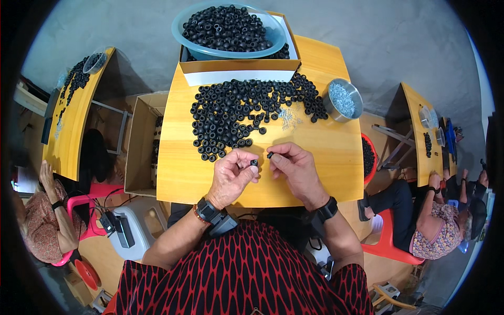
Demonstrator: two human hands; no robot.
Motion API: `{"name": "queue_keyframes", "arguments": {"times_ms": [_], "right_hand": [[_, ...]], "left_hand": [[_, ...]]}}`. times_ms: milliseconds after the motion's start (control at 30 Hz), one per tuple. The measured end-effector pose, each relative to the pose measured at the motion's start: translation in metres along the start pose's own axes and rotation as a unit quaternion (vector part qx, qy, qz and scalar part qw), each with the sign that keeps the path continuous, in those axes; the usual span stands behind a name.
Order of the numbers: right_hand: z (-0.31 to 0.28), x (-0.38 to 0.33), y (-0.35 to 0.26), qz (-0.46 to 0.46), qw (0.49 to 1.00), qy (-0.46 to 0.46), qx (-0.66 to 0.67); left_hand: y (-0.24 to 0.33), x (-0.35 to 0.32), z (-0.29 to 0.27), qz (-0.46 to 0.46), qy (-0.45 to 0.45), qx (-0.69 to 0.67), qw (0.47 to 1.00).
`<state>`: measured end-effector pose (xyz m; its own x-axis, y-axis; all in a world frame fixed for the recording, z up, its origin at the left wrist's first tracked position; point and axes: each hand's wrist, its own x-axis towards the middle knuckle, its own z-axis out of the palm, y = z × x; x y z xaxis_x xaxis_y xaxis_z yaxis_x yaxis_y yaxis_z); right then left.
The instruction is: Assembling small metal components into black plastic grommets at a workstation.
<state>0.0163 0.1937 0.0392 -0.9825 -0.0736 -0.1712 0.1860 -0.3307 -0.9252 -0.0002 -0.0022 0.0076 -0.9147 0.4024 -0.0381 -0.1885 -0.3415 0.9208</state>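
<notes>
Over the near part of the yellow wooden table (336, 163), my left hand (229, 176) pinches a small black cylindrical piece (254, 163) with a light spot on its end. A short gap away, my right hand (296, 170) grips another small dark piece (270, 155) between thumb and fingertips; its exact kind is too small to make out. Just beyond both hands spreads a heap of round black hollow caps (226, 115). Beside that heap lies a small scatter of thin silvery pins or screws (290, 118).
A blue basin (178, 32) full of black caps rests in a cardboard box (241, 66) at the far edge. At the right stands a metal cup (358, 102) of silvery bits. A red bucket (374, 163) and a carton (137, 142) flank the table. People sit at side tables.
</notes>
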Motion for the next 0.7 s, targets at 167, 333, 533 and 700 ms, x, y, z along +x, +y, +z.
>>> {"name": "queue_keyframes", "arguments": {"times_ms": [167,333,533,700], "right_hand": [[0.003,0.0,0.002,0.013,1.0,-0.013,-0.016],[0.008,0.002,0.002,0.008,0.999,-0.021,-0.034],[0.014,0.002,0.002,-0.013,0.994,-0.017,-0.109],[0.016,0.001,-0.001,-0.025,0.988,-0.016,-0.149]], "left_hand": [[0.0,0.0,-0.001,-0.003,-0.002,-0.007,1.0],[0.0,0.0,0.0,0.004,0.002,-0.012,1.0],[-0.005,0.001,-0.002,-0.001,-0.005,-0.018,1.0],[-0.008,0.002,-0.004,0.005,-0.005,-0.017,1.0]]}}
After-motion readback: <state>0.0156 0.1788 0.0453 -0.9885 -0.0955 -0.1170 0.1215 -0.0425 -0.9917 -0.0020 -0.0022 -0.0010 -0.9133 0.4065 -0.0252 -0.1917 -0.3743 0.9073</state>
